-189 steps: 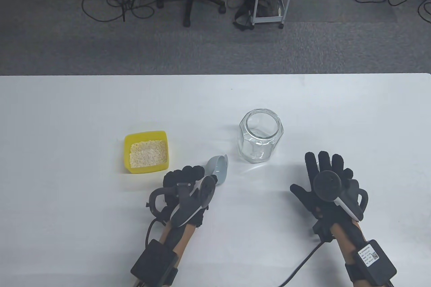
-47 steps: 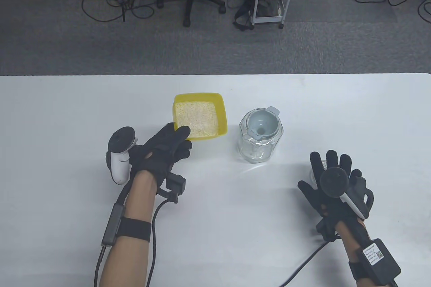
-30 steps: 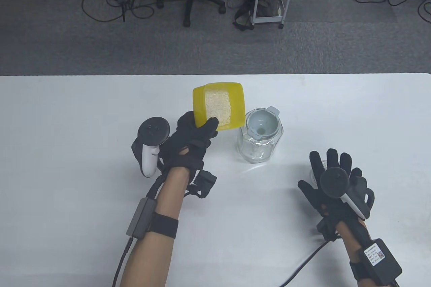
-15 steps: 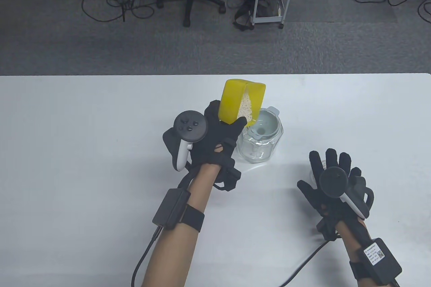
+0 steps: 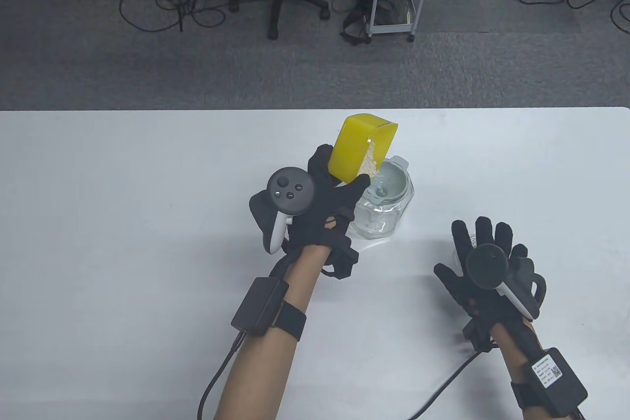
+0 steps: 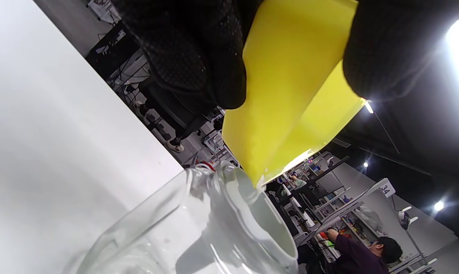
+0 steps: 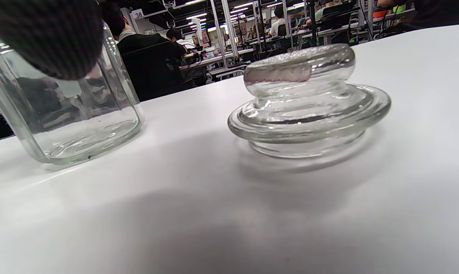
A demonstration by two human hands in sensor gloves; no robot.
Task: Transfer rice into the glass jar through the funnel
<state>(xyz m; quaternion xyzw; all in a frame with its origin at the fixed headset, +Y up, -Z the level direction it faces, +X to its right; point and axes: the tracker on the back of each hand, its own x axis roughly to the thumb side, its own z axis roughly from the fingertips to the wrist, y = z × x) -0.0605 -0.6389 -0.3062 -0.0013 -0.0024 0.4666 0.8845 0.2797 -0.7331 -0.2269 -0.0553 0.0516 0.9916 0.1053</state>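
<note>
Gripping the yellow tub [image 5: 355, 154] from below and from its near side, the left hand [image 5: 322, 203] holds it raised off the white table [image 5: 123, 223], with gloved fingers [image 6: 199, 57] wrapped on one wall and the thumb on the opposite wall, as the left wrist view shows. The tub is tipped steeply to the right, its open mouth turned toward the jar, and its lowest corner hangs just above the rim of the pale funnel [image 5: 391, 182]. Rice [image 5: 370, 163] is heaped in that lowered corner, right at the lip, directly above the funnel's bowl. The funnel sits in the mouth of the glass jar [image 5: 381, 210], which stands upright on the table just right of the left hand, its lower part close beside the wrist of that hand. In the left wrist view the tub's yellow corner nearly meets the funnel's white rim [image 6: 252, 205]; whether they touch cannot be told. In the right wrist view the bottom of the jar [image 7: 73, 129] looks clear, with no heap of grains visible.

Farther right and nearer the person, the right hand [image 5: 485, 265] lies palm down with its fingers spread, holding nothing. A glass lid [image 7: 309, 102] rests on the table under or just ahead of those fingers, apart from the jar; in the table view only a sliver of it shows between the fingers.
</note>
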